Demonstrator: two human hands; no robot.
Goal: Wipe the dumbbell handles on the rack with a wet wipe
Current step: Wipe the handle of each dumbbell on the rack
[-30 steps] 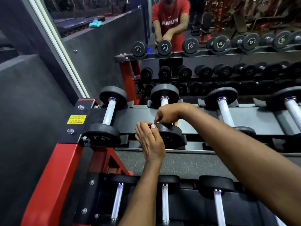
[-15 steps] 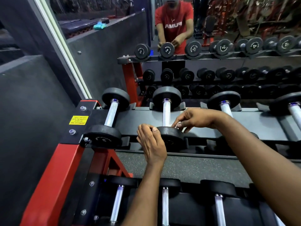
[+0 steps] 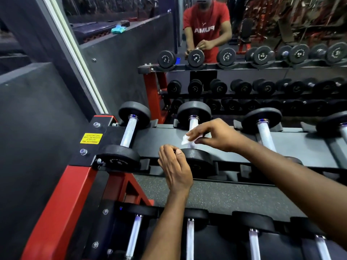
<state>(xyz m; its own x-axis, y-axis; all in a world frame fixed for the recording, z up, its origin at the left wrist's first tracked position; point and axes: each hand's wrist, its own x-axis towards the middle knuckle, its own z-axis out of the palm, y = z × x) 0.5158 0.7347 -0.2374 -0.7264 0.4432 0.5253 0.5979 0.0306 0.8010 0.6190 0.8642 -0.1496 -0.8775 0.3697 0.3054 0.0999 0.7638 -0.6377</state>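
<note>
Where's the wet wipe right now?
Head view, centre: the wet wipe is pinched by the right hand over the handle of the second-from-left dumbbell, just beyond the left hand.

**Dim gym, bowed edges**

Low, even light falls from above and glints on the knurled chrome dumbbell handles [image 3: 129,131]. The large wall mirror [image 3: 281,25] at upper right looks murky and soft. Straight lines bow near the frame's edges.

A yellow rectangular sticker [image 3: 91,138] on the black-and-red steel dumbbell rack [image 3: 56,194] reads "KINDLY RETURN BACK THE WEIGHTS AFTER USE"; a mirrored red T-shirt [image 3: 204,17] shows "PUMA" reversed.
</note>
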